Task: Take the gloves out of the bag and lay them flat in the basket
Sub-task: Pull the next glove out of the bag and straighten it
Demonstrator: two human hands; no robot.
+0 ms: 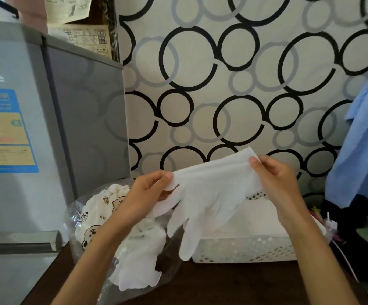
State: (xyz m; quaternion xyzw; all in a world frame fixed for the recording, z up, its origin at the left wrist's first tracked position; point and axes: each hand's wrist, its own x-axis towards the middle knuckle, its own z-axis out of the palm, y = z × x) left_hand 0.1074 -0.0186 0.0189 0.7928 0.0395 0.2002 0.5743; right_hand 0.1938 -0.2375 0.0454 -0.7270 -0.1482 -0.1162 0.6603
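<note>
Both hands pinch a white glove (211, 194) by its cuff — left hand (150, 192) and right hand (277, 181) stretching it above the white basket (244, 249), beside the clear bag (121, 249) on the table (233, 282). Next, I judge — lower it flat into the basket.

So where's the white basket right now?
The white basket sits on the dark table, right of the clear bag, partly behind the glove held up by both hands.
</note>
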